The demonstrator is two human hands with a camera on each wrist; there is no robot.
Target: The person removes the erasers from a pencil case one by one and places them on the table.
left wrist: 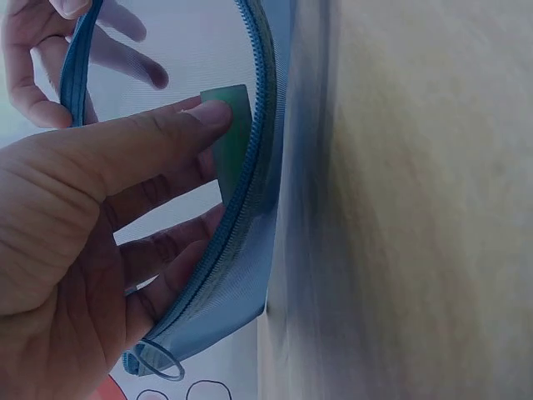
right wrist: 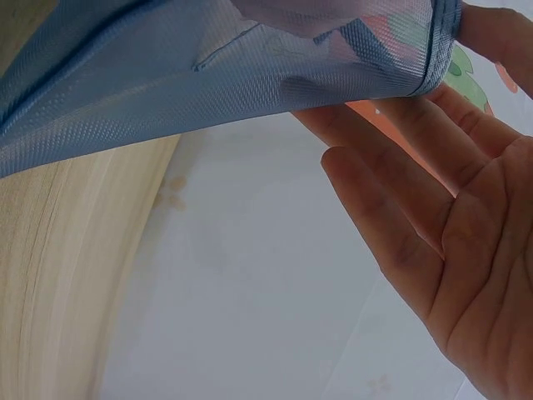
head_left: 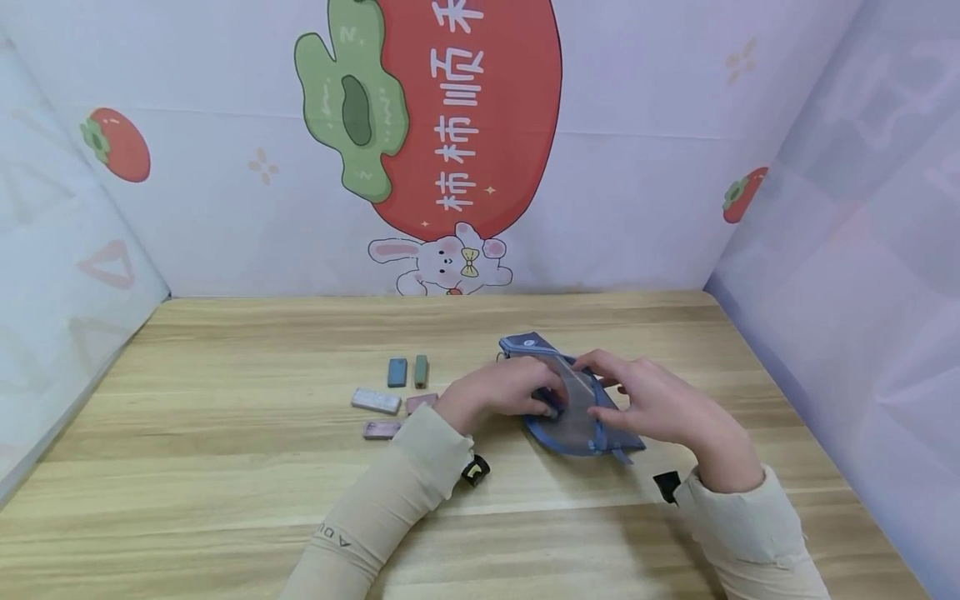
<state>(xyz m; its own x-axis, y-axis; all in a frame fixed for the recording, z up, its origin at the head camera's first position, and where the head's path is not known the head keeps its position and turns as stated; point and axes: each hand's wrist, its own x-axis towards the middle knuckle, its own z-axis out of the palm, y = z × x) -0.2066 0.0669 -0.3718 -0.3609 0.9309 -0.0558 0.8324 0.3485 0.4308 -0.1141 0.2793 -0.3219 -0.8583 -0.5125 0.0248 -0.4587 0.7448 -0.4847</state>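
Note:
A blue mesh zip pouch [head_left: 573, 400] lies on the table's right half, its zipped mouth spread apart. My left hand [head_left: 521, 387] reaches into that mouth; in the left wrist view its thumb and fingers pinch a small green rectangular block [left wrist: 229, 137] just inside the zipper. On the pouch's right side, my right hand [head_left: 656, 404] holds the rim, thumb on one side and fingers behind the mesh. The right wrist view shows this hand [right wrist: 450, 192] at the pouch's edge, some fingers extended below it. A metal ring [left wrist: 162, 360] hangs at the zipper's end.
Left of the pouch lie several small blocks: a blue block [head_left: 397, 372], a green block [head_left: 421, 372], a whitish block [head_left: 377, 401], a pink block [head_left: 422, 403] and a purple block [head_left: 382, 430] partly behind the left sleeve. Printed wall sheets [head_left: 630, 208] border the wooden table [head_left: 225, 467].

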